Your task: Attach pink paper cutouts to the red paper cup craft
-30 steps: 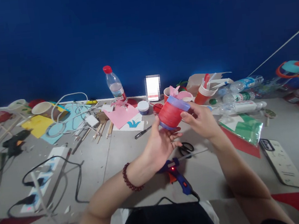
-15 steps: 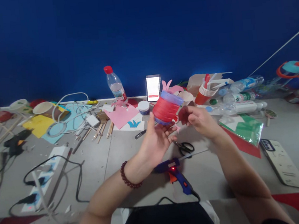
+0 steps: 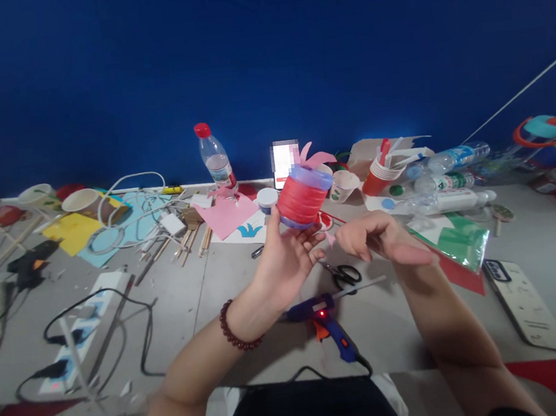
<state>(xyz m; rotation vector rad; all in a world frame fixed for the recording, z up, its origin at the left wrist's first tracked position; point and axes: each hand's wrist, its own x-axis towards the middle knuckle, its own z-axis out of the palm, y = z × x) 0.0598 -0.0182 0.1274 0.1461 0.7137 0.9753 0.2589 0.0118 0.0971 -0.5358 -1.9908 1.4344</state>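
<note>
"One grip enough?"

"Yes: our left hand (image 3: pixel 286 260) grasps the red-and-purple roll (image 3: pixel 301 197) above the table (image 3: pixel 228 261); our right hand (image 3: pixel 377 234) curls loosely, empty."

"We hold lightly, sparing the pink strips (image 3: pixel 316 159)."

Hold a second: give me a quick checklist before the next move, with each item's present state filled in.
1. Grip of the left hand on the red cylinder: ok, supported from below and the side.
2. Cylinder upright: not ok, tilted.
3. Right hand free: ok, apart from the cylinder, nothing visible in it.
4. Pink petals secure at the cylinder's top: cannot tell, fastening not visible.
5. Glue gun off: not ok, red light lit.
6. Scissors closed: cannot tell, partly hidden.
</note>
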